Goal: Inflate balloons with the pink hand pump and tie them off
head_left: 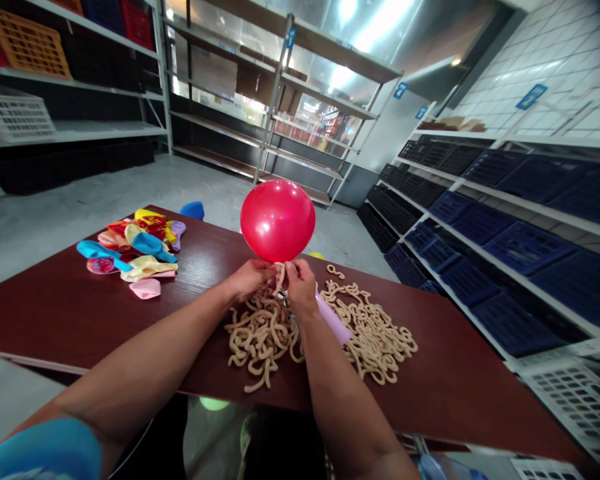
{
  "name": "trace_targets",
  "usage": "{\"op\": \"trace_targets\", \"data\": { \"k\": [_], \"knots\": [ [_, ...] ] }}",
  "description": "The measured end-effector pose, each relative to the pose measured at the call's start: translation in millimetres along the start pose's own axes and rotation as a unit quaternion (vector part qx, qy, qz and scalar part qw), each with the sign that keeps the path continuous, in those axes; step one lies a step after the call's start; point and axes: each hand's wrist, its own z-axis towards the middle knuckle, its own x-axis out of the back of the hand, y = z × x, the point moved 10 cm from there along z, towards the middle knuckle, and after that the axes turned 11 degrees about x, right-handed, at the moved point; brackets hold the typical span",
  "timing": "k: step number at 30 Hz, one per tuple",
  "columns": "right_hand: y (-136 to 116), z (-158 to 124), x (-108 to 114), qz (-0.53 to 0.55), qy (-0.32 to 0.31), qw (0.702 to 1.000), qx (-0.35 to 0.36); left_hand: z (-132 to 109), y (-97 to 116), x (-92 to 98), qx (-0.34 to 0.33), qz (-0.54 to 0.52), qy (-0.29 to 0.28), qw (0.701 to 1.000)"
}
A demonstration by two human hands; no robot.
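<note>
An inflated red balloon [278, 220] stands upright just above my two hands. My left hand [254, 276] is closed at the balloon's neck, its fingers pinched together. Beside it, my right hand [301, 280] is pinched on a short beige cord [281, 279] at the balloon's base. The neck itself is mostly hidden by my fingers. Below my hands lies a heap of beige cords [263, 333], with a second, flatter pile of cords [380, 333] to the right. A light purple tube-like object [333, 319] lies between the piles, partly behind my right forearm.
Uninflated balloons [143, 247] in several colours lie on the left of the dark red table [200, 317]. One small cord loop [335, 271] sits apart near the far edge. Shelves with blue crates [525, 240] line the right; metal racks [275, 100] stand behind.
</note>
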Motion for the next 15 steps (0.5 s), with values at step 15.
{"op": "trace_targets", "data": {
  "k": [15],
  "knots": [
    [15.2,3.2,22.8,-0.024,0.111,0.994,-0.001,-16.7,-11.6,-21.6,0.074,0.107,-0.139,0.982]
  ]
}}
